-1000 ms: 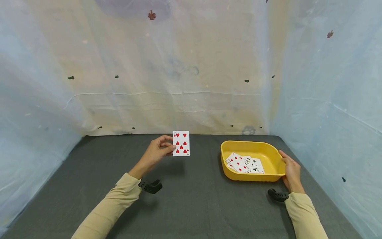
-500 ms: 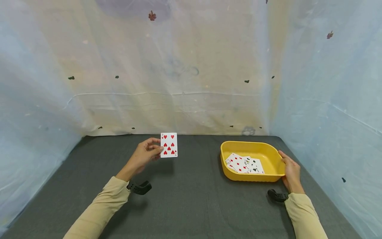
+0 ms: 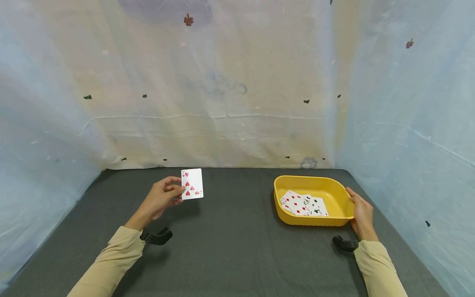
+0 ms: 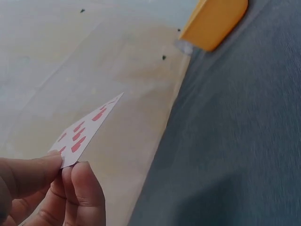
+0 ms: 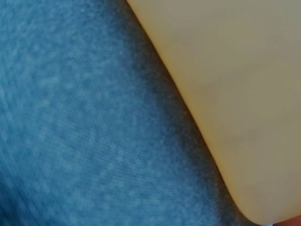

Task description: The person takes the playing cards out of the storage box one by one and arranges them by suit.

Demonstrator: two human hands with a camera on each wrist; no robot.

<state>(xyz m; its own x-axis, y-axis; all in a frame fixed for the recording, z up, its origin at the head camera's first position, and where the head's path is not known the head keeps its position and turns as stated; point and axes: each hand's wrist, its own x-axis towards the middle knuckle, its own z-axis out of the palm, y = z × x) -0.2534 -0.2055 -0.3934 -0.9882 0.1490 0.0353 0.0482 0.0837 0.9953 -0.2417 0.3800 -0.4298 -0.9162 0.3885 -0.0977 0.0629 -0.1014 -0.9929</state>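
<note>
At left, raised, the left hand (image 3: pixel 157 199) pinches a seven of hearts (image 3: pixel 193 182) by its left edge, thumb against fingers; at right, a yellow tray (image 3: pixel 337 203) holds overlapping playing cards (image 3: pixel 297 203); the right hand (image 3: pixel 364 215) grips its right end; a slack pinch could drop the seven of hearts, a tug could shift the tray; dark grey cloth (image 3: pixel 237 251) lies beneath, mottled pale sheeting (image 3: pixel 237 74) around.
</note>
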